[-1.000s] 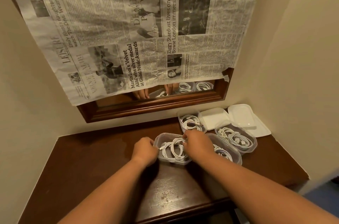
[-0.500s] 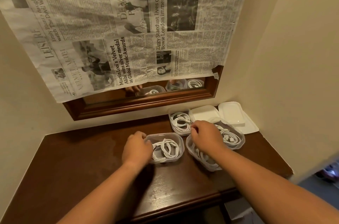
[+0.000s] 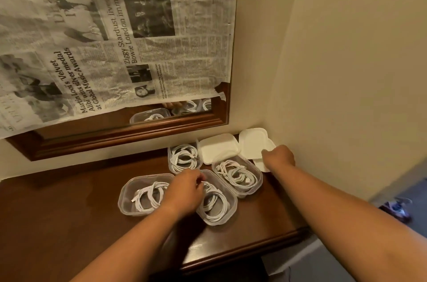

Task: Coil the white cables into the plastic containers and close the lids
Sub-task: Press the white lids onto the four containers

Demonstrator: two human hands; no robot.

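White cables (image 3: pixel 150 196) are seen in clear, colourless containers (image 3: pixel 124 191). At 1 o'clock from these, plain white lids (image 3: pixel 217 147) are found. The table (image 3: pixel 57 212) is coloured dark reddish-brown. The newspaper (image 3: pixel 115 27) is printed black on grey-white, and the wall (image 3: pixel 335 50) is painted cream.

The left hand (image 3: pixel 184 191) shows only its back, covering the right end of the left container (image 3: pixel 126 198) and the far end of the middle container (image 3: pixel 230 211); whether its fingers pinch the cable end (image 3: pixel 203 182) beside them cannot be told; the right hand (image 3: pixel 278 158) hides its own fingers and part of the white lids (image 3: pixel 251 143), so its hold is unclear; the newspaper (image 3: pixel 115 39) runs off the top and left edges, covers most of the mirror (image 3: pixel 194 106), and its small print is unreadable; a floor object (image 3: pixel 397 209) is blurred.
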